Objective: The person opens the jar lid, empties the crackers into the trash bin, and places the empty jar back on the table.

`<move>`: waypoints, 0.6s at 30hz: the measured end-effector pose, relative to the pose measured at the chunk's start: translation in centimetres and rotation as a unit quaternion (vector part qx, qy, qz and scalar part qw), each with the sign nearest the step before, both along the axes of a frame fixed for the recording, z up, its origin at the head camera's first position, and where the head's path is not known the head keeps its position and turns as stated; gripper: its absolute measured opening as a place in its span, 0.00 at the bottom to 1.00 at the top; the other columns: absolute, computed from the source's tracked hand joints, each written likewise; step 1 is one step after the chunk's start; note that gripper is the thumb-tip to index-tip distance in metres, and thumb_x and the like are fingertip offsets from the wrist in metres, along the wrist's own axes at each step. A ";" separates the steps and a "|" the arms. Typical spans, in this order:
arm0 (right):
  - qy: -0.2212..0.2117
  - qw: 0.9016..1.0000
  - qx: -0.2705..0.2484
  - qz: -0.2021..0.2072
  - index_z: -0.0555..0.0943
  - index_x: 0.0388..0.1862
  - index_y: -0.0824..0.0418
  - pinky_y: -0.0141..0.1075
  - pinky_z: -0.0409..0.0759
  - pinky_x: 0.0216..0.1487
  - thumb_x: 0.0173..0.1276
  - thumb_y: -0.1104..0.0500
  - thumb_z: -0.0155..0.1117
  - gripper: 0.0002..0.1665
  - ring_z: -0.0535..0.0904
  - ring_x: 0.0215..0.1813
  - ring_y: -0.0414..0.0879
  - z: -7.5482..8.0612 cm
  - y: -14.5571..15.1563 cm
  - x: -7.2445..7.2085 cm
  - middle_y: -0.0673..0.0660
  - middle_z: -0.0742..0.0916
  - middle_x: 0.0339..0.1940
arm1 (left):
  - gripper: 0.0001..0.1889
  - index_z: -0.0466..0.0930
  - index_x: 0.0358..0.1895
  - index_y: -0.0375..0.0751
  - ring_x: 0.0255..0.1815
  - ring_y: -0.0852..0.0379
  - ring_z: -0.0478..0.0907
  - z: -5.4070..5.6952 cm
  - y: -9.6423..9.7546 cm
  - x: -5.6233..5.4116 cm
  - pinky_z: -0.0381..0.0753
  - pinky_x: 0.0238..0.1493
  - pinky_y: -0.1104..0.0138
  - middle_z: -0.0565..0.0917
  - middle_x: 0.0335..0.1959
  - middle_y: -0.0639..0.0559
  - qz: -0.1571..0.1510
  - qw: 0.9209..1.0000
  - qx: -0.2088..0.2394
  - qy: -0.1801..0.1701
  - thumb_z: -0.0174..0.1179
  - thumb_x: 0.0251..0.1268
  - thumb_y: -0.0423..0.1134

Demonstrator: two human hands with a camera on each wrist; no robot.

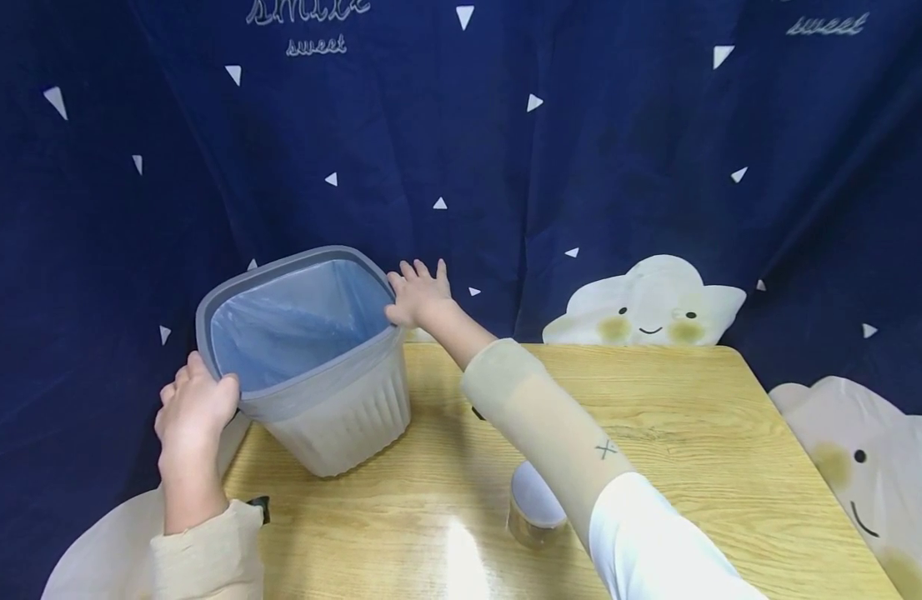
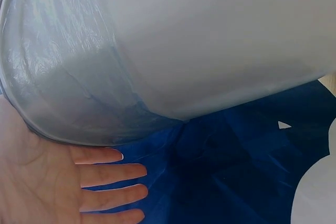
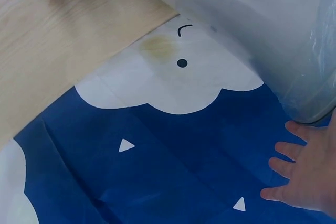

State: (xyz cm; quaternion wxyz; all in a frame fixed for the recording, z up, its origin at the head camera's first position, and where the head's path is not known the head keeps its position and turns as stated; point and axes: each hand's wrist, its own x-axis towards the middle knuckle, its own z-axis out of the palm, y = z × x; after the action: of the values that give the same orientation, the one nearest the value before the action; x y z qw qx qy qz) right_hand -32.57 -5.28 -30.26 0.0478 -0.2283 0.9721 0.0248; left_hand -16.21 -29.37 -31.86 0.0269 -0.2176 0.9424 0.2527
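A white ribbed trash bin (image 1: 356,408) with a grey rim stands at the table's back left. A thin, bluish translucent bag (image 1: 296,325) lines it and folds down over the outside of the rim. My left hand (image 1: 194,400) is at the near left corner of the rim, with the palm against it and the thumb along the top. In the left wrist view its fingers (image 2: 113,174) extend straight beneath the rim. At the right side of the rim, my right hand (image 1: 419,296) touches the edge with its fingers spread.
A short round container (image 1: 536,504) with a pale lid stands on the wooden table (image 1: 671,433), partly hidden by my right forearm. Small dark objects show beside each sleeve. A navy curtain (image 1: 461,150) with white triangles and clouds hangs behind and around the table.
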 end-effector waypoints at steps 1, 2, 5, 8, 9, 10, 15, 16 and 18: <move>0.000 1.000 0.002 0.001 0.49 0.73 0.47 0.55 0.35 0.69 0.67 0.41 0.40 0.38 0.40 0.74 0.49 0.1 0.0 0.0 0.52 0.50 0.75 | 0.36 0.26 0.68 0.26 0.64 0.23 0.38 0.0 0.0 0.0 0.48 0.56 0.34 0.38 0.67 0.22 -0.001 1.000 0.000 0.001 0.32 0.68 0.45; 0.000 1.000 0.004 0.002 0.49 0.74 0.47 0.55 0.35 0.69 0.67 0.40 0.40 0.38 0.40 0.74 0.49 0.1 0.1 0.0 0.52 0.50 0.75 | 0.36 0.26 0.68 0.26 0.64 0.23 0.38 0.0 0.0 0.0 0.49 0.56 0.34 0.39 0.67 0.22 -0.001 1.000 -0.001 0.001 0.32 0.68 0.45; 0.001 1.000 0.011 0.004 0.49 0.74 0.48 0.55 0.35 0.69 0.67 0.40 0.40 0.38 0.40 0.74 0.49 0.3 0.3 0.2 0.52 0.50 0.75 | 0.36 0.27 0.68 0.26 0.64 0.23 0.39 0.0 0.1 -0.1 0.49 0.56 0.34 0.39 0.67 0.22 -0.003 1.000 -0.001 0.003 0.32 0.68 0.45; 0.006 1.000 0.018 0.004 0.49 0.73 0.48 0.55 0.35 0.69 0.67 0.39 0.41 0.38 0.41 0.74 0.49 0.5 0.6 0.3 0.52 0.50 0.75 | 0.36 0.27 0.68 0.25 0.64 0.23 0.39 0.0 0.3 -0.2 0.49 0.56 0.34 0.39 0.67 0.22 -0.007 1.000 -0.001 0.008 0.32 0.67 0.44; 0.010 1.000 0.019 0.004 0.49 0.73 0.48 0.55 0.36 0.69 0.67 0.39 0.41 0.38 0.42 0.74 0.50 0.6 0.7 0.3 0.52 0.50 0.75 | 0.36 0.27 0.68 0.25 0.64 0.23 0.39 0.0 0.4 -0.2 0.49 0.56 0.34 0.39 0.67 0.22 -0.008 1.000 0.000 0.009 0.32 0.68 0.45; 0.012 1.000 0.019 0.004 0.50 0.73 0.48 0.55 0.36 0.69 0.67 0.39 0.41 0.38 0.42 0.74 0.50 0.6 0.8 0.4 0.52 0.51 0.75 | 0.36 0.28 0.68 0.26 0.64 0.23 0.39 0.0 0.4 -0.2 0.49 0.56 0.34 0.39 0.67 0.22 -0.009 1.000 -0.001 0.011 0.32 0.68 0.45; 0.020 1.000 0.022 0.002 0.50 0.73 0.48 0.55 0.37 0.69 0.66 0.39 0.41 0.38 0.42 0.74 0.50 0.6 1.3 0.4 0.52 0.51 0.75 | 0.36 0.30 0.68 0.25 0.63 0.23 0.41 0.0 0.7 -0.5 0.50 0.55 0.34 0.42 0.66 0.22 -0.017 1.000 -0.011 0.016 0.33 0.67 0.44; 0.020 1.000 0.022 0.001 0.50 0.73 0.48 0.55 0.37 0.69 0.66 0.39 0.41 0.38 0.42 0.74 0.50 0.6 1.4 0.4 0.52 0.51 0.75 | 0.36 0.30 0.68 0.24 0.62 0.23 0.41 0.0 0.8 -0.6 0.50 0.55 0.34 0.42 0.66 0.21 -0.019 1.000 -0.014 0.016 0.33 0.66 0.44; 0.019 0.999 0.026 -0.001 0.50 0.73 0.48 0.55 0.36 0.69 0.67 0.39 0.41 0.38 0.42 0.74 0.50 0.6 1.6 0.3 0.52 0.51 0.75 | 0.36 0.31 0.68 0.24 0.62 0.22 0.42 0.0 0.9 -0.7 0.50 0.54 0.35 0.43 0.65 0.21 -0.023 0.999 -0.018 0.016 0.33 0.66 0.44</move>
State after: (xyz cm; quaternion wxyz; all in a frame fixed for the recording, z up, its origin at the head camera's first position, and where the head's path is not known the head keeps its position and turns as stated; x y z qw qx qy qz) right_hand -32.23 -3.66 -29.69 0.0355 -0.2256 0.9721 0.0542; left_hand -16.89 -28.47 -31.85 0.0135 -0.1926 0.9517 0.2387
